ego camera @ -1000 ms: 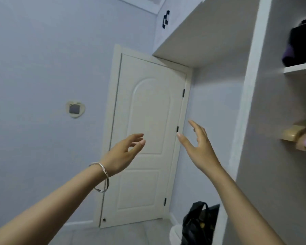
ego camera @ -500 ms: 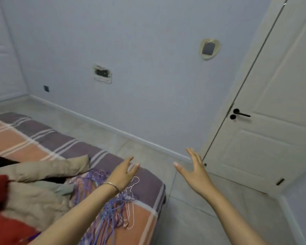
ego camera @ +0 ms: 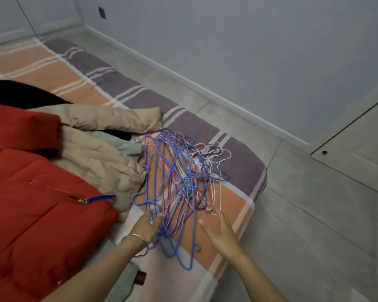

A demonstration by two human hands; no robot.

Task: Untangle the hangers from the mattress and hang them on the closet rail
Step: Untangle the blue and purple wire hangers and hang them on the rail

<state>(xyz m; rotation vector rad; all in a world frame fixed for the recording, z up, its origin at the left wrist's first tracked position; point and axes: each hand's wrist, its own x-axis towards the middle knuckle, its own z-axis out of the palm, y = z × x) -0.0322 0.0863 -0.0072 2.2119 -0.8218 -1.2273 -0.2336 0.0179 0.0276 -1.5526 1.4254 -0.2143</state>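
A pale wall (ego camera: 271, 51) and grey tiled floor (ego camera: 314, 214) are framing a striped mattress (ego camera: 244, 166) lying low on the floor. A tangle of hangers (ego camera: 179, 182) is resting on its near end, just beyond both hands, with a beige jacket (ego camera: 100, 158) and red jacket (ego camera: 31, 203) lying left of the fingers. The left hand (ego camera: 147, 226) is curling its fingers into the blue wires; the right hand (ego camera: 218, 229) is hovering open, holding nothing. Half a second ago both hands were spread in the air with the door in view; now the gaze is dropping onto the pile.
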